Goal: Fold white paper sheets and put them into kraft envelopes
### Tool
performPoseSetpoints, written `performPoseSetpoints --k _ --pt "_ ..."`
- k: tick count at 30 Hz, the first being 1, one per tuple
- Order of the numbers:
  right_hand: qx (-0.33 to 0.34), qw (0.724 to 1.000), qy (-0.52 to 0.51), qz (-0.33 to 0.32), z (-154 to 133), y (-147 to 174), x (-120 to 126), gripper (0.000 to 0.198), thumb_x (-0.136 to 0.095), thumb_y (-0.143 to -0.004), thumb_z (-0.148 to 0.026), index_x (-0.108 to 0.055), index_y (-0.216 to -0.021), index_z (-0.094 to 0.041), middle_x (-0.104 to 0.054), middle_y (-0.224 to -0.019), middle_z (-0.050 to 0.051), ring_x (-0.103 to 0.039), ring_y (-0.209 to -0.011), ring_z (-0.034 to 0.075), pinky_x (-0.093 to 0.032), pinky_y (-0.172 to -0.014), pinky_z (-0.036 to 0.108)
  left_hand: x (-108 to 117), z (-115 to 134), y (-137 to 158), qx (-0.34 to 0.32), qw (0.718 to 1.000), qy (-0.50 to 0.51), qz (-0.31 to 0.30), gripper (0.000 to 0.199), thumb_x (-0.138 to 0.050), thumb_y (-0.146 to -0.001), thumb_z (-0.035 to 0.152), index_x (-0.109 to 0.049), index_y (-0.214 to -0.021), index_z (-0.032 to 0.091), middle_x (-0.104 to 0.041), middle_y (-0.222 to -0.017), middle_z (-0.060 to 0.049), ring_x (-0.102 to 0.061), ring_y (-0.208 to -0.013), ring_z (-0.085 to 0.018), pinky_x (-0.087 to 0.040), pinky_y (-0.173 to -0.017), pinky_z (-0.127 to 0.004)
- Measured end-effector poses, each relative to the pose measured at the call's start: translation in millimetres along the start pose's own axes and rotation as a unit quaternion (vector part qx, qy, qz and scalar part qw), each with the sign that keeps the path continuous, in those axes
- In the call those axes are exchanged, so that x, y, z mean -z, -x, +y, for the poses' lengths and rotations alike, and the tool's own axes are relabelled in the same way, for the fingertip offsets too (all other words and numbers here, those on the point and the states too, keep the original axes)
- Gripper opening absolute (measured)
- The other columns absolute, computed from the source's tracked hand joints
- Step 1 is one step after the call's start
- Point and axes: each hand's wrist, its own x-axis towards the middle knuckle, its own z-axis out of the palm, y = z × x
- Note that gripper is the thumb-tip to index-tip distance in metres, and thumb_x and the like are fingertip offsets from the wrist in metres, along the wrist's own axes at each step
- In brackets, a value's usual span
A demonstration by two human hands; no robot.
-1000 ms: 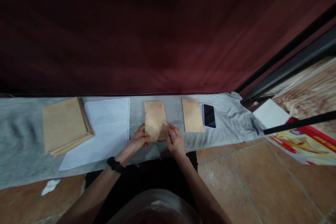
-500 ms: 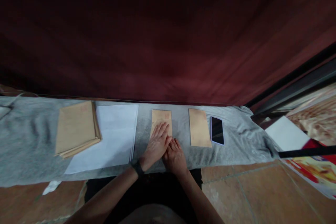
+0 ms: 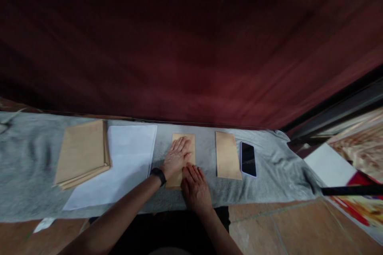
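A brown paper envelope [image 3: 172,183] lies in front of me on a grey cloth. Flat across its upper and middle part rests my left hand [image 3: 176,155], fingers stretched out, a dark band on the wrist. My right hand [image 3: 196,187] lies on the envelope's lower right edge, its fingers extended and touching the paper just below the left hand. Both palms cover much of the envelope. To the right lies a second brown envelope [image 3: 228,155], apart from my hands.
Left of me, a stack of larger brown envelopes [image 3: 83,151] overlaps white paper sheets [image 3: 131,151]. A phone [image 3: 248,159] lies right of the second envelope. A dark red panel [image 3: 191,67] rises behind the grey cloth [image 3: 278,175]. A black bar [image 3: 353,190] crosses at the far right.
My hands have moved slightly apart; the right hand slid toward me along the envelope, uncovering more of its lower part. The whole view has shifted a little.
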Motion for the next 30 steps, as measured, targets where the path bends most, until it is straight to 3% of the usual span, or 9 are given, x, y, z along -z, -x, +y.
performPoseSetpoints --k 7,11,19,24,30 --pt "0.017 1.000 0.012 0.021 3.8 2.4 -3.4 0.046 -0.046 -0.102 -0.025 -0.050 -0.147 -0.019 -0.053 -0.151 0.012 -0.047 -0.142 0.026 -0.038 -0.120 0.051 -7.7 -18.7 -53.9 -0.037 0.999 0.013 -0.029 0.057 -0.030 -0.104 0.041 -0.040 -0.154 0.016 -0.037 -0.162 -0.009 -0.028 -0.153 -0.025 -0.016 -0.126 -0.048" --pt "0.028 0.999 -0.015 0.014 9.4 3.9 -3.5 0.047 -0.040 -0.101 -0.018 -0.048 -0.148 -0.017 -0.054 -0.149 0.013 -0.048 -0.141 0.025 -0.039 -0.119 0.050 -9.6 -24.3 -63.2 -0.086 0.994 0.022 -0.064 0.056 -0.026 -0.105 0.039 -0.038 -0.155 0.016 -0.036 -0.163 -0.007 -0.027 -0.153 -0.021 -0.014 -0.126 -0.043" --pt "-0.008 0.995 -0.096 0.018 12.3 2.8 -0.1 0.043 -0.038 -0.096 -0.007 -0.054 -0.135 -0.016 -0.062 -0.134 0.013 -0.055 -0.129 0.023 -0.040 -0.118 0.048 -6.4 -15.4 -33.8 -0.140 0.985 0.040 -0.090 0.059 -0.023 -0.106 0.041 -0.031 -0.157 0.014 -0.031 -0.166 -0.009 -0.022 -0.154 -0.017 -0.012 -0.126 -0.036" --pt "-0.055 0.991 -0.120 0.037 12.4 5.8 0.1 0.039 -0.037 -0.093 -0.006 -0.055 -0.125 -0.018 -0.063 -0.122 0.013 -0.058 -0.120 0.024 -0.049 -0.109 0.046 -1.8 -7.1 -8.9 -0.158 0.980 0.065 -0.101 0.057 -0.026 -0.106 0.040 -0.032 -0.157 0.014 -0.031 -0.165 -0.009 -0.023 -0.154 -0.017 -0.013 -0.126 -0.036" --pt "-0.077 0.988 -0.119 0.067 13.1 7.7 -2.6 0.040 -0.035 -0.095 -0.007 -0.051 -0.129 -0.019 -0.060 -0.122 0.014 -0.059 -0.120 0.024 -0.052 -0.104 0.046 6.2 4.2 26.5 -0.179 0.973 0.096 -0.105 0.054 -0.028 -0.106 0.038 -0.033 -0.156 0.017 -0.034 -0.164 -0.009 -0.026 -0.153 -0.018 -0.015 -0.126 -0.039"
